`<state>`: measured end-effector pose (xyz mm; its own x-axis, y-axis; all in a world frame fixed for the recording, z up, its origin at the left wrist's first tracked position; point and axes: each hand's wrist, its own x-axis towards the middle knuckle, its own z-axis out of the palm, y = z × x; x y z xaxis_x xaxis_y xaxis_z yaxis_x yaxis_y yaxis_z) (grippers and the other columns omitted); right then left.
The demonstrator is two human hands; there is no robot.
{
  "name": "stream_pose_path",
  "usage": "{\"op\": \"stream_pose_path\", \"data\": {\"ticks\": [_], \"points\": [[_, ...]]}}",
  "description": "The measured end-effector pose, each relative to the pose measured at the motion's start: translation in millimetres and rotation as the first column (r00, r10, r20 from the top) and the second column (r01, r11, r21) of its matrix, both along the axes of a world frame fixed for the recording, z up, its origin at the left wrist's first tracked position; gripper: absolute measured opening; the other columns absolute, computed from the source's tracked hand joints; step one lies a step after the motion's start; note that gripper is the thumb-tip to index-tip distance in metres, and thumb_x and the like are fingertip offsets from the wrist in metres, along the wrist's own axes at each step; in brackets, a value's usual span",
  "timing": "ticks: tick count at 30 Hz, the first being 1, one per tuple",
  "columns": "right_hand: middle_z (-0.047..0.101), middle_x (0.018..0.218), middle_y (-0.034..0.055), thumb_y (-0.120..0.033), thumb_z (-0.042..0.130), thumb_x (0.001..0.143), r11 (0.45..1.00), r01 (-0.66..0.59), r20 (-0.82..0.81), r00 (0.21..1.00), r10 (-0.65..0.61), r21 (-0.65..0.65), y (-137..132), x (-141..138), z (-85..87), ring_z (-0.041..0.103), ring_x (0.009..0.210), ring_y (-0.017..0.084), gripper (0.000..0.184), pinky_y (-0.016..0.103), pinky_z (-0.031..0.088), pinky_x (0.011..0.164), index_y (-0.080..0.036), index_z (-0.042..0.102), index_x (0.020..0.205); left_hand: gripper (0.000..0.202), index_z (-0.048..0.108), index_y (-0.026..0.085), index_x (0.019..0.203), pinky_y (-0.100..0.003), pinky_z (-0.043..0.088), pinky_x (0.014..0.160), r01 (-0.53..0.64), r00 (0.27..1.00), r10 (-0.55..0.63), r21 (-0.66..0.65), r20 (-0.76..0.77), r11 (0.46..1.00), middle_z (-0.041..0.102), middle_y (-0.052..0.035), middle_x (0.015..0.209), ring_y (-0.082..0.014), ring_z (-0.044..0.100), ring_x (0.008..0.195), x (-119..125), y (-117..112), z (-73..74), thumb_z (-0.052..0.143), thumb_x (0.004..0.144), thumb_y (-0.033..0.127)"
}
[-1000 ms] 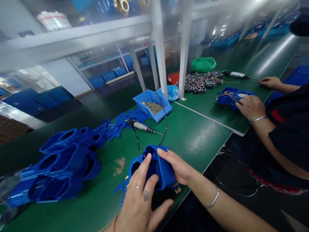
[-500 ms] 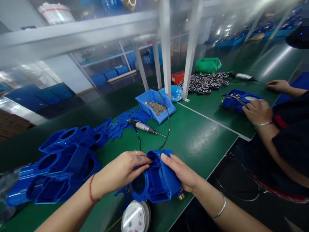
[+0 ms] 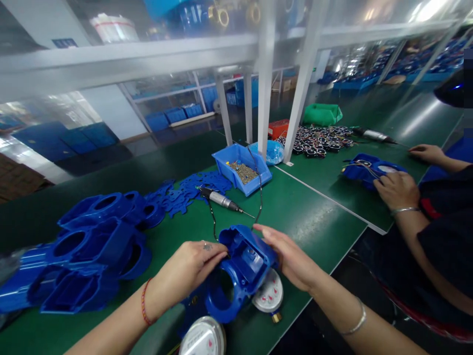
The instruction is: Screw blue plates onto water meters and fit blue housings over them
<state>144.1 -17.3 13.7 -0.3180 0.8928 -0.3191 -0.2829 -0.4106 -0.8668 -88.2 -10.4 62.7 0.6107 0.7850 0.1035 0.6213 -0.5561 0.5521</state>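
Observation:
A blue plastic meter housing (image 3: 254, 254) is tilted over the bench in front of me, its open box part and round ring facing up. My left hand (image 3: 195, 264) pinches its left edge with thumb and fingers. My right hand (image 3: 291, 254) is at the housing's right side with fingers stretched out; whether it touches the wall I cannot tell. Under the housing's right edge is a round white water meter dial (image 3: 269, 293) with a brass fitting (image 3: 276, 317). Another round meter dial (image 3: 204, 337) lies at the bottom, partly cut off by the frame.
Blue housings (image 3: 92, 241) are piled at left, beside flat blue parts (image 3: 188, 192). An electric screwdriver (image 3: 223, 201) with a black cable lies ahead, near a blue bin (image 3: 244, 172) of small screws. Shelf posts (image 3: 265, 84) rise behind. At right a co-worker's hand (image 3: 399, 192) holds another housing.
The housing has turned and tipped, uncovering the dial under its right edge. My right hand's thumb has come off the housing's rim and its fingers have straightened. My left hand stays on the housing.

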Motion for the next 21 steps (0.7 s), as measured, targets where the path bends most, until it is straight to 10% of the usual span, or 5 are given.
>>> {"op": "stream_pose_path", "data": {"ticks": [5, 21], "points": [[0.049, 0.134, 0.012, -0.062, 0.06, 0.081, 0.906, 0.049, 0.295, 0.937, -0.187, 0.42, -17.6, 15.0, -8.4, 0.045, 0.125, 0.027, 0.07, 0.048, 0.031, 0.109, -0.023, 0.04, 0.135, 0.026, 0.072, 0.024, 0.078, -0.025, 0.044, 0.056, -0.221, 0.975, 0.222, -0.021, 0.013, 0.975, 0.072, -0.0046, 0.071, -0.0199, 0.066, 0.06, 4.4, 1.4, -7.9, 0.049, 0.087, 0.034], [0.056, 0.128, 0.0094, -0.039, 0.064, 0.079, 0.968, 0.146, 0.097, 0.981, -0.169, 0.206, -8.5, -4.6, -26.8, 0.053, 0.118, 0.025, 0.052, 0.043, 0.036, 0.108, -0.02, 0.049, 0.126, 0.018, 0.056, 0.025, 0.081, -0.017, 0.046, 0.048, -0.128, 0.958, 0.159, -0.139, 0.24, 0.982, 0.064, 0.003, 0.057, -0.0136, 0.063, 0.048, 27.6, -11.7, -17.8, 0.042, 0.091, 0.033]]}}
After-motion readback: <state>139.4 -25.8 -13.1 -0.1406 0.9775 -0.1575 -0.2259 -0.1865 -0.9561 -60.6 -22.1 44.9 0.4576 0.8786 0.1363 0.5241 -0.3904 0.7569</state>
